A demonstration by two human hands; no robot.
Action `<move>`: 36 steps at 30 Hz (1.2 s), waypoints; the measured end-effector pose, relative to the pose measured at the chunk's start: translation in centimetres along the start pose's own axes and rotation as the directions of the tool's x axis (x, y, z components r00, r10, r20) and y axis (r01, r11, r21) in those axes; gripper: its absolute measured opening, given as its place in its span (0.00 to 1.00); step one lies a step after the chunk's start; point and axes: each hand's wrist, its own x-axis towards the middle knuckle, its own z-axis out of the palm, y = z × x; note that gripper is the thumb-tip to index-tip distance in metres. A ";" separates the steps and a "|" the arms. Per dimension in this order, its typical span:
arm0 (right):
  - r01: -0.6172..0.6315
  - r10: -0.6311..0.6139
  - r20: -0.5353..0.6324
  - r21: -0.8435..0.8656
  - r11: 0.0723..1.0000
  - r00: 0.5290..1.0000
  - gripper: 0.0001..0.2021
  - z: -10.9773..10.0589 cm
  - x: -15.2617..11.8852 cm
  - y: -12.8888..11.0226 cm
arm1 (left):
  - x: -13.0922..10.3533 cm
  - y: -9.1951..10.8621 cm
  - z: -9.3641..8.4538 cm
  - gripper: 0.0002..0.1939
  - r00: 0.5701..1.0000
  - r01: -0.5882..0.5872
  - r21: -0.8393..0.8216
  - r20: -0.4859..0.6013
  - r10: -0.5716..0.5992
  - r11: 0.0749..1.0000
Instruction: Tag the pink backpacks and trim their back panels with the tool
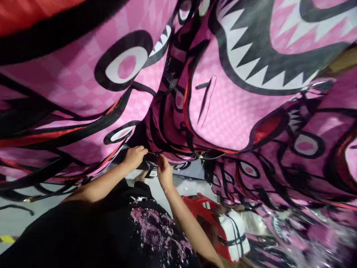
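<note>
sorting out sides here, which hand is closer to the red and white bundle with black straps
Right. The right hand is above and left of the bundle in the picture; the left hand is farther left, beyond the right.

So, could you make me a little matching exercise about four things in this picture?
1. big jagged teeth
2. left hand
3. shirt
4. strapped bundle

A. black, with a pink pattern
B. red and white, at lower right
C. at the left end of a thin red strip
D. white, at upper right

Pairs: 1-D, 2-C, 3-A, 4-B
</note>
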 end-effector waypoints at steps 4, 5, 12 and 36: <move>-0.072 0.071 -0.054 -0.023 0.997 0.996 0.12 0.1 0.3 -0.5 | 1.2 1.4 0.3 0.14 0.995 -0.047 -0.052 0.081 0.051 0.998; -0.090 0.088 -0.080 -0.024 0.996 0.993 0.11 -0.3 0.2 -0.5 | 1.4 1.5 0.3 0.13 0.994 -0.048 -0.072 0.097 0.055 0.996; -0.058 0.096 -0.226 0.168 0.984 0.969 0.13 -3.1 -0.2 -0.7 | 2.0 0.6 -1.3 0.12 0.955 -0.020 -0.310 0.276 0.110 0.950; -0.120 -0.062 0.315 0.528 0.841 0.947 0.12 -4.2 3.3 -0.9 | -1.8 0.0 1.9 0.06 0.854 -0.262 -0.228 -0.507 0.116 0.938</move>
